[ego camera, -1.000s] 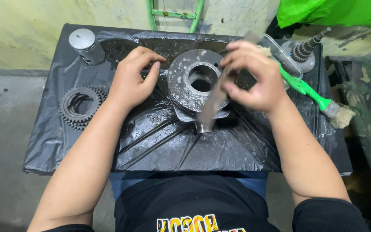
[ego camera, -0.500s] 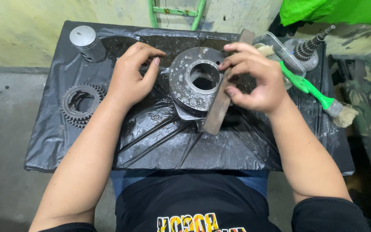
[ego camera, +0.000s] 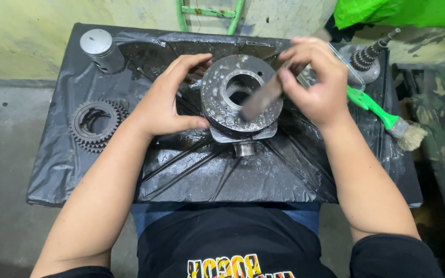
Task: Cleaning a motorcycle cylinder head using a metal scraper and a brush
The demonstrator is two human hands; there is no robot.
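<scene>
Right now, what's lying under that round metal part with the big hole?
The round metal part sits on wet black plastic sheeting that covers the whole table. What lies beneath the sheet is hidden. The left hand steadies the part; the right hand lays a flat tool across it.

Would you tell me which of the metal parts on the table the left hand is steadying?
The wet ring-shaped cylinder part at centre; the left hand cups its side.
</scene>
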